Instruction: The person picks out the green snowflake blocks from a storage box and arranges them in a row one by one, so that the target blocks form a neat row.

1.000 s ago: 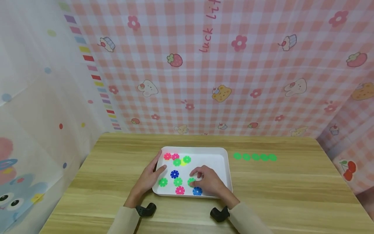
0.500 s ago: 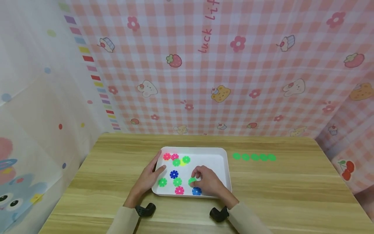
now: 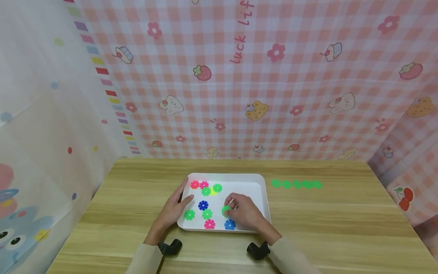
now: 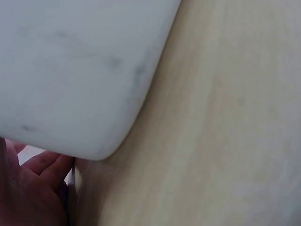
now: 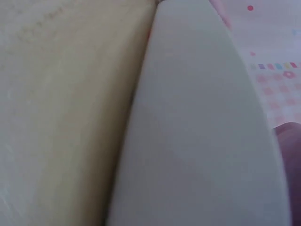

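a pink checkered cloth (image 3: 212, 89) hangs behind the wooden table (image 3: 342, 228). your left hand (image 3: 172, 208) holds the left wall of the white tray (image 3: 244, 186), thumb inside, fingers outside. your right hand (image 3: 246, 213) is nearly closed, thumb and forefinger pinching a green disc (image 3: 224, 210) over the tray, near a blue disc (image 3: 230, 224). five more green discs (image 3: 297, 184) line the table to the tray's right.

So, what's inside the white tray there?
Green discs, pink discs, a dark blue disc, a lighter blue disc and a yellow disc, partly covered by green ones. The right hand pinches one green disc; anything directly beneath that hand is hidden.
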The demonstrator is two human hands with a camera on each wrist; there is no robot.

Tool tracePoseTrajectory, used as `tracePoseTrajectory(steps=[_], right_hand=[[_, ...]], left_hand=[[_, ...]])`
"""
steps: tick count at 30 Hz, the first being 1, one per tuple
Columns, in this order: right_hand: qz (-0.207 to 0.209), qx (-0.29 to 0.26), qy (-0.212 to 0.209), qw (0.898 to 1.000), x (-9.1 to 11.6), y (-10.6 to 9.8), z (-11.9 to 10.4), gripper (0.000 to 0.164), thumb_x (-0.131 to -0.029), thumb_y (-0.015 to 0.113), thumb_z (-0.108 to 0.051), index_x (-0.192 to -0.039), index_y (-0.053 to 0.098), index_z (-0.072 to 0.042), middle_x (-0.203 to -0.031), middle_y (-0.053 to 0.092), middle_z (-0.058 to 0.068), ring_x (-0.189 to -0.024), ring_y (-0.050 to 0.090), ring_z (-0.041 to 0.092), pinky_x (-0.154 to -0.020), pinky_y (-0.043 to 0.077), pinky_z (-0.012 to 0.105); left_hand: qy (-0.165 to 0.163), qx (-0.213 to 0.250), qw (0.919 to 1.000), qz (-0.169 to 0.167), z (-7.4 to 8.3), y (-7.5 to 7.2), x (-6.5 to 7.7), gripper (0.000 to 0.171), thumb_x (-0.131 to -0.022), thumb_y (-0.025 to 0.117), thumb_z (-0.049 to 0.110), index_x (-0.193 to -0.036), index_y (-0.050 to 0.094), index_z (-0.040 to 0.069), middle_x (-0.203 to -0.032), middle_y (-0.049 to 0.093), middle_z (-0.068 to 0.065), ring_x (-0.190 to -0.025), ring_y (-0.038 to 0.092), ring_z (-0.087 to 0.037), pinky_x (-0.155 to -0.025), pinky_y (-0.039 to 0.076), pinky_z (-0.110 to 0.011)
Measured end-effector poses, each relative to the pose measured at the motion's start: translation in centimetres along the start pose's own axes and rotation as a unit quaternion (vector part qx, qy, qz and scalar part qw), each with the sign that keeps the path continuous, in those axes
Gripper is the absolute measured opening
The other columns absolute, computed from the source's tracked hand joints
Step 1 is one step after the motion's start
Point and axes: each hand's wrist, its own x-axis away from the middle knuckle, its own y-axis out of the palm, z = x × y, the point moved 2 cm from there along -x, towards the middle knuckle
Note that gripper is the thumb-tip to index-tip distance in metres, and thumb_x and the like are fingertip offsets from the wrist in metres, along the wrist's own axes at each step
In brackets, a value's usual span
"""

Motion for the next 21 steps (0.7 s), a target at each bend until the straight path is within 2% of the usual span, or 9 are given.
tracePoseTrajectory(steps=[13, 21], right_hand=[[0.074, -0.014, 0.011, 0.997, 0.5, -3.8, -0.7, 0.015, -0.083, 0.078, -0.006, -0.091, 0.067, -0.014, -0.076, 0.063, -0.003, -0.067, 0.053, 0.013, -0.057, 0.042, 0.023], [0.095, -0.015, 0.029, 0.995, 1.1, -6.3, 0.0, 0.016, -0.083, 0.078, -0.008, -0.093, 0.067, -0.014, -0.077, 0.064, -0.002, -0.066, 0.052, 0.015, -0.056, 0.042, 0.024]], left_hand=[[0.002, -0.007, 1.0000, 0.004, 0.2, 0.0, 0.1, 0.067, -0.104, 0.051, 0.030, -0.160, 0.015, 0.030, -0.167, 0.012, 0.001, -0.154, 0.008, -0.024, -0.124, 0.009, -0.049], [0.005, -0.007, 1.0000, 0.004, 0.1, 0.1, 0.0, 0.067, -0.104, 0.050, 0.030, -0.160, 0.015, 0.028, -0.167, 0.012, -0.001, -0.154, 0.007, -0.027, -0.123, 0.009, -0.051]])
